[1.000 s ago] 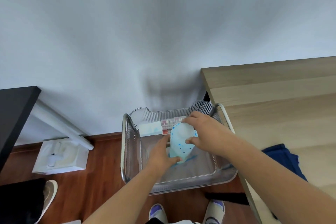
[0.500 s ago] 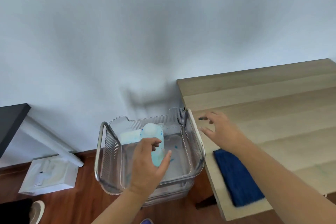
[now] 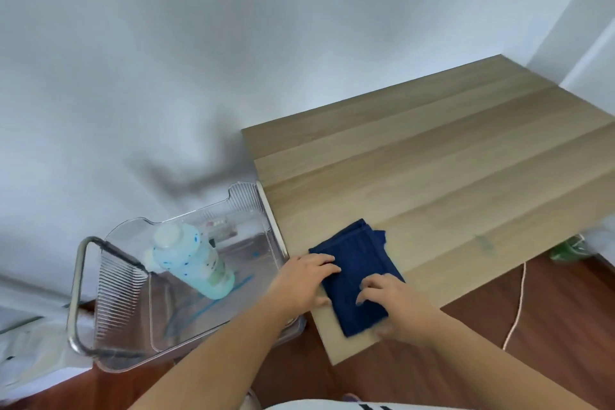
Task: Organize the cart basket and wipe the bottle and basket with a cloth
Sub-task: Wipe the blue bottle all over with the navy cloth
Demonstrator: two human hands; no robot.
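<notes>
Folded dark-blue cloth under both flat, spread hands, left hand, right hand

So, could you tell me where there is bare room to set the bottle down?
The wooden table is bare beyond the blue cloth, toward the wall. Its near corner is crowded by the left hand and right hand. The basket has floor free right of the bottle.

One bottle, one clear basket, one blue cloth, two hands.
</notes>
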